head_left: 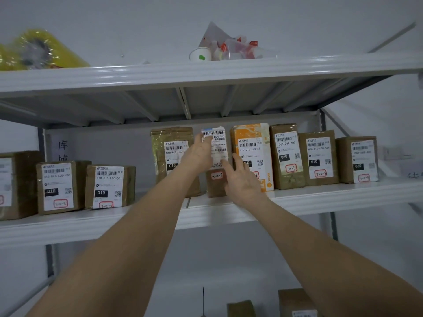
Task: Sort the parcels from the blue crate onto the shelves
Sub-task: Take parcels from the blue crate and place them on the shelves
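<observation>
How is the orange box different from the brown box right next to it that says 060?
The orange box is bright orange and white; the brown box is plain brown under shiny tape. The orange box's label code starts 010, the brown box's 060. The right hand hides part of the orange box; the brown box shows fully. Both stand upright on the middle shelf, white labels facing out.
</observation>
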`<state>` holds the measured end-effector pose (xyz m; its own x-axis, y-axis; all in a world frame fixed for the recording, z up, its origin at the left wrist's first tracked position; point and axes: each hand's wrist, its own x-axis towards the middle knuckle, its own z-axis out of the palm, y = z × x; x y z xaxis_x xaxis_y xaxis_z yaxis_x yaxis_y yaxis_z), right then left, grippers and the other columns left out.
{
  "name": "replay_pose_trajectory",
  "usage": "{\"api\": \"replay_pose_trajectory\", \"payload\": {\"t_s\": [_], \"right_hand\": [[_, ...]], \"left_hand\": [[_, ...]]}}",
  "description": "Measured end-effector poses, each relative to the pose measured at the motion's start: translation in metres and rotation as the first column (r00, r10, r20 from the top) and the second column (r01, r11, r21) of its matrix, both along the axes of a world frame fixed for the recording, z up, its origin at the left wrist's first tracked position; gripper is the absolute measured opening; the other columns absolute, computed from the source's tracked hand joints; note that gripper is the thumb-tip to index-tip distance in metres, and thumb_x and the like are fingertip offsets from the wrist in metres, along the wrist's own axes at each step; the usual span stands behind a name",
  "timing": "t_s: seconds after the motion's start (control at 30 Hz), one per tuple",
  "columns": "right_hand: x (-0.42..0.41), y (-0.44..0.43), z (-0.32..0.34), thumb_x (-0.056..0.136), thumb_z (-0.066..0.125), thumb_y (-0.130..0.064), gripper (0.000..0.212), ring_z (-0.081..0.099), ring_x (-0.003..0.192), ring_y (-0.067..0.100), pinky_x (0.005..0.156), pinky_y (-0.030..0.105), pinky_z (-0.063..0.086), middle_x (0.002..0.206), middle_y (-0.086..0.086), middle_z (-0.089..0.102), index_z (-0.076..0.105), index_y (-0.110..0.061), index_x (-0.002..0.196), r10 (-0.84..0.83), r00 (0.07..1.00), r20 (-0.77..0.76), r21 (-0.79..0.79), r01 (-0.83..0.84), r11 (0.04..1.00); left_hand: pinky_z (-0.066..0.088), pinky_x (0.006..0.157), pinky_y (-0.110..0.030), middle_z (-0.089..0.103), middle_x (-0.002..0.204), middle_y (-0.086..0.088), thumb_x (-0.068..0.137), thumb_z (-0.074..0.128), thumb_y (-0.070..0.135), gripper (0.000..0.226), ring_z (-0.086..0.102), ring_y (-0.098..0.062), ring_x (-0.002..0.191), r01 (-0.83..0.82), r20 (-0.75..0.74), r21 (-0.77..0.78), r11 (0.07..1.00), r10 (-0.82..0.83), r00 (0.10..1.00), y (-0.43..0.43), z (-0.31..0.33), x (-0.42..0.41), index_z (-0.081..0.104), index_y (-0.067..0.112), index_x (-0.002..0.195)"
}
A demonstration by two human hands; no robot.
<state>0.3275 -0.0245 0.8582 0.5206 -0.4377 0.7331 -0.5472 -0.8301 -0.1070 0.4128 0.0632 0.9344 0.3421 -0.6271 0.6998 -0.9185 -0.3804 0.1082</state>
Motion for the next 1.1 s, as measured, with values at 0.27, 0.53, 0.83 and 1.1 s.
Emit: {"api": "replay_pose_trajectory", "payload": {"t_s": [0.27,0.53,0.83,1.1], "right_hand": [[-0.042,0.034,-0.042,0.085,0.06,-0.008,0.075,0.031,0.133,0.031,0.106,0.04,0.032,0.153,0.008,0.019,0.023,-0.023,0.148,-0.02,1.0,0.002,0.014,0.02,1.0],[-0.111,0.053,-0.125,0.089,0.06,-0.018,0.074,0.024,0.139,0.03,0.109,0.04,0.028,0.157,0.009,0.013,0.018,-0.022,0.15,-0.067,0.988,-0.136,0.176,0.091,0.98],[-0.195,0.073,-0.262,0.089,0.057,-0.025,0.066,0.035,0.128,0.031,0.103,0.041,0.034,0.141,0.011,0.033,0.025,-0.019,0.146,-0.211,0.925,-0.317,0.297,0.308,0.904],[-0.283,0.103,-0.384,0.088,0.06,-0.023,0.067,0.038,0.125,0.03,0.099,0.039,0.039,0.137,0.012,0.038,0.025,-0.018,0.146,-0.219,0.842,-0.493,0.448,0.461,0.766]], "left_hand": [[0.044,0.093,-0.042,0.03,0.144,-0.011,0.089,0.05,0.005,0.058,0.048,-0.033,0.122,0.04,-0.034,0.06,0.997,-0.038,0.999,0.029,-0.078,-0.037,0.032,0.012,0.143],[0.041,0.096,-0.038,0.033,0.142,-0.01,0.087,0.051,0.002,0.057,0.045,-0.029,0.124,0.178,-0.181,0.14,0.974,-0.152,0.972,0.029,-0.182,-0.09,0.034,0.011,0.142],[0.041,0.1,-0.041,0.033,0.14,-0.013,0.09,0.053,0.015,0.056,0.045,-0.031,0.124,0.341,-0.354,0.435,0.833,-0.19,0.916,0.031,-0.309,-0.157,0.032,0.011,0.142],[0.043,0.099,-0.041,0.029,0.144,-0.015,0.09,0.054,0.016,0.062,0.042,-0.031,0.126,0.458,-0.475,0.652,0.605,-0.145,0.868,0.049,-0.446,-0.227,0.026,0.01,0.145]]}}
